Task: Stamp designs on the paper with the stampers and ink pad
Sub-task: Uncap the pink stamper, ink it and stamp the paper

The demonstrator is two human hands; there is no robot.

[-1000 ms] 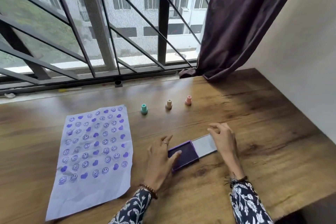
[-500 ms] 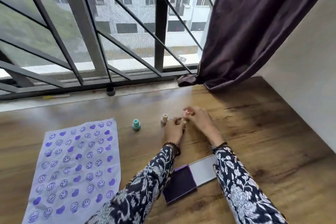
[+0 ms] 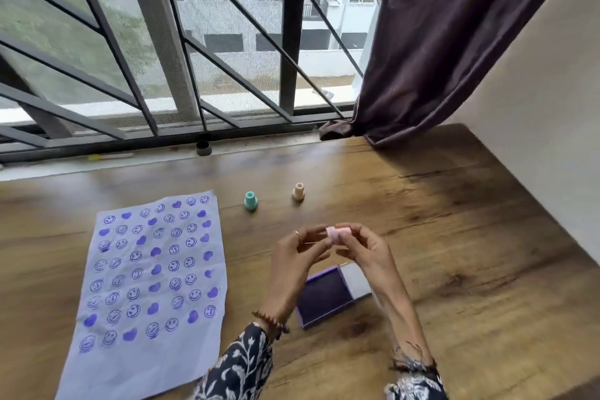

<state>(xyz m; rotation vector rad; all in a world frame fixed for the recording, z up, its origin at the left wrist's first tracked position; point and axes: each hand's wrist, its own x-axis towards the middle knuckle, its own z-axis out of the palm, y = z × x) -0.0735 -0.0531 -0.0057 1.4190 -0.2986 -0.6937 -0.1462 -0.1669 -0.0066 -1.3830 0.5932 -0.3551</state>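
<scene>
Lifted off the surface [image 3: 454, 237] since: pink stamper [image 3: 338, 234], pinched between left hand [image 3: 293, 265] and right hand [image 3: 367, 248]; inking on open ink pad [image 3: 324, 297] likely next.

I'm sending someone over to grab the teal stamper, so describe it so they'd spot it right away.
Start at the wooden table under the barred window, and find the purple stamped paper on its left side. Just past the paper's far right corner stands the teal stamper, small and upright. Its neighbour to the right, the beige stamper, has the same shape; only the colour differs.
</scene>
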